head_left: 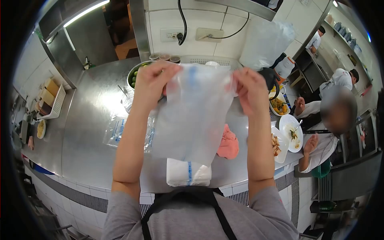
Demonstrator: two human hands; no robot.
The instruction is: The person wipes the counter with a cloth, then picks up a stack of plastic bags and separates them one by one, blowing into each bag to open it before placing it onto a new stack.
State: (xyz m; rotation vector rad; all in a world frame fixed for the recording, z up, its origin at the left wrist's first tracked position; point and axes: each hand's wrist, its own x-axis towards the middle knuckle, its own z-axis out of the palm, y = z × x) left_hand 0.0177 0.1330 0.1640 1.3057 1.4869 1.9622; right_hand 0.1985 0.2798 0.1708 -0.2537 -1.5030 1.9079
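A translucent white plastic bag (194, 108) with a blue printed strip hangs spread out in front of me. My left hand (155, 82) pinches its upper left corner, and my right hand (252, 88) grips the upper right corner. Beneath the hanging bag, a folded stack of white plastic bags (180, 174) with a blue stripe lies at the counter's near edge. A crumpled pink cloth (229, 144) rests on the counter, partly behind the bag. Left of it, under my left forearm, is a clear plastic packet (115, 130) with blue print.
On the steel counter (86, 132), a bowl of green fruit (134, 76) stands at the back. Plates of food (291, 134) line the right side, near a co-worker (326, 116). A white basket with bottles (56, 104) sits far left; a large plastic bag (266, 44) is at back right.
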